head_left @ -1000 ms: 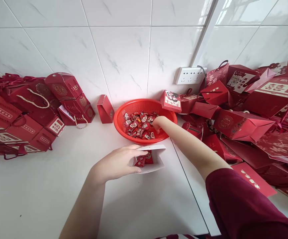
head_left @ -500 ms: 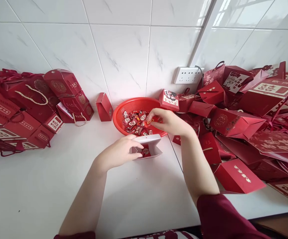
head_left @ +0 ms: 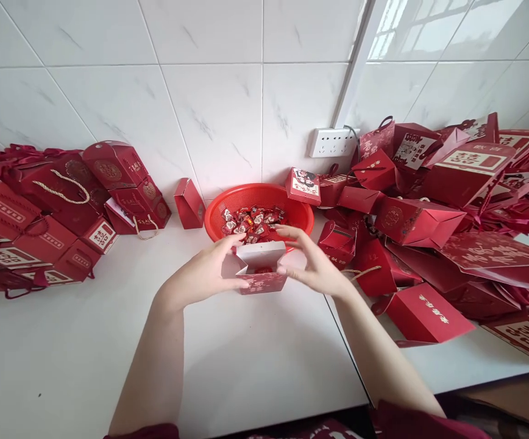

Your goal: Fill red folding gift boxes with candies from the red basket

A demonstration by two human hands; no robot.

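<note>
A small red gift box [head_left: 262,284] with a pale inside stands on the white table, its top unfolded, and something red lies inside. My left hand [head_left: 205,268] grips its left side, thumb at the front and fingers toward the back. On the opposite side, my right hand [head_left: 314,265] holds the right edge between thumb and curved fingers. Just behind the box is a red plastic basket [head_left: 219,204] of wrapped candies [head_left: 255,221]. The hands and the box cover the basket's front part.
Finished-looking red boxes [head_left: 45,238] are stacked at the left. One closed red box [head_left: 189,204] stands alone beside the basket. A large heap of red boxes [head_left: 424,213] fills the right side. A white power strip [head_left: 333,142] is fixed to the tiled wall.
My right hand has left the candies in the basket and come down to the right side of the gift box. The box has tilted, so its patterned front now shows.
</note>
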